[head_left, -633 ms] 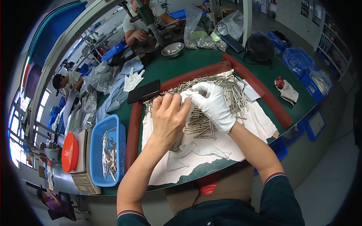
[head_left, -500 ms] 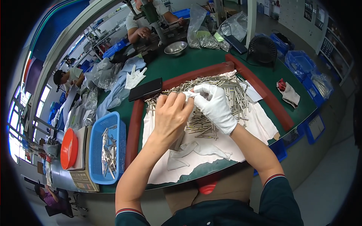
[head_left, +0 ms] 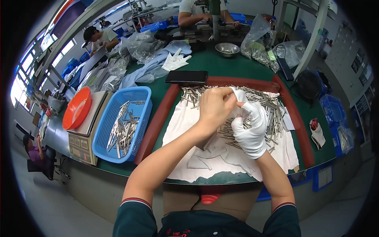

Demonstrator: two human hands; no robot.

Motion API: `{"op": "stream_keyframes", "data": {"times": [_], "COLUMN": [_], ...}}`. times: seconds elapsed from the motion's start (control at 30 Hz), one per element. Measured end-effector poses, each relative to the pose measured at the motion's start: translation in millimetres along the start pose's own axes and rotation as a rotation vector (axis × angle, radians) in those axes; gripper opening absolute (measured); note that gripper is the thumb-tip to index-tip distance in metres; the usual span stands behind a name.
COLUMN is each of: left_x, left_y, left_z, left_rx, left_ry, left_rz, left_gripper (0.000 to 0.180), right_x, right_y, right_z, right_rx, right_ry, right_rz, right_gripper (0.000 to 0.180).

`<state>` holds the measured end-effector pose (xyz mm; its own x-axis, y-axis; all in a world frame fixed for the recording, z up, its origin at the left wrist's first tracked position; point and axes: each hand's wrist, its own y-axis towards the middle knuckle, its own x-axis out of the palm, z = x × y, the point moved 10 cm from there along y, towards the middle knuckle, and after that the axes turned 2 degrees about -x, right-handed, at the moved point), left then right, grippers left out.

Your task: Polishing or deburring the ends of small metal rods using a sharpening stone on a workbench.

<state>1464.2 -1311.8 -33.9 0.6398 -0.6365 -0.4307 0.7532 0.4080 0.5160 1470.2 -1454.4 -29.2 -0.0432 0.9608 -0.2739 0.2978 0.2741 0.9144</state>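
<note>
My bare left hand [head_left: 215, 106] is closed, its thumb and fingers pinching the finger end of a white glove [head_left: 238, 94] worn on my right hand [head_left: 252, 132]. That fingertip cloth is stretched up and away. On my right hand the fingers are loosely bent and apart from the thumb, and bare skin shows at the tips. No rod is visible in either hand. Below and around both hands lies a heap of thin metal rods [head_left: 272, 114] on a pale cloth [head_left: 177, 136]. A crumpled white cloth piece [head_left: 201, 160] lies nearer me.
Dark red bars [head_left: 290, 106] frame the cloth. At left stands a blue basket [head_left: 147, 103] of rods, beside an orange bowl [head_left: 81, 108]. A black phone [head_left: 186, 76], another white glove [head_left: 175, 61] and a metal bowl [head_left: 227, 48] lie farther back. A person works across the table.
My view has shifted left, so the table appears farther right. The pinched glove finger is pulled out longer from my right hand, and bare fingertips now show there.
</note>
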Motion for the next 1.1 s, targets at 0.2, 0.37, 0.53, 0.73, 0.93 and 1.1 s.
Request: {"op": "stream_keyframes", "data": {"times": [0.2, 0.37, 0.53, 0.73, 0.93, 1.1], "left_x": [21, 17, 33, 53, 70, 74], "left_y": [-17, -16, -24, -19, -19, -19], "left_z": [-48, -49, -30, -17, -42, -17], "left_rx": [-0.735, -0.791, -0.754, -0.497, -0.723, -0.626], "left_ry": [-0.989, -1.23, -1.298, -1.027, -1.193, -1.284], "left_rz": [-0.149, 0.052, -0.111, -0.265, -0.293, -0.394], "left_gripper": [0.026, 0.038, 0.052, 0.037, 0.03, 0.043], "right_x": [6, 10, 6, -6, 2, -1], "right_y": [-4, -4, -2, -4, -7, -6], "right_z": [12, 1, -9, -20, -24, -27], "right_rx": [0.059, -0.052, -0.082, -0.138, -0.157, -0.174], "right_ry": [-0.213, -0.145, -0.015, 0.021, 0.051, 0.087], "right_rz": [0.001, -0.023, 0.051, 0.106, 0.1, 0.133], "right_gripper": [0.032, 0.025, 0.027, 0.031, 0.03, 0.028]}}
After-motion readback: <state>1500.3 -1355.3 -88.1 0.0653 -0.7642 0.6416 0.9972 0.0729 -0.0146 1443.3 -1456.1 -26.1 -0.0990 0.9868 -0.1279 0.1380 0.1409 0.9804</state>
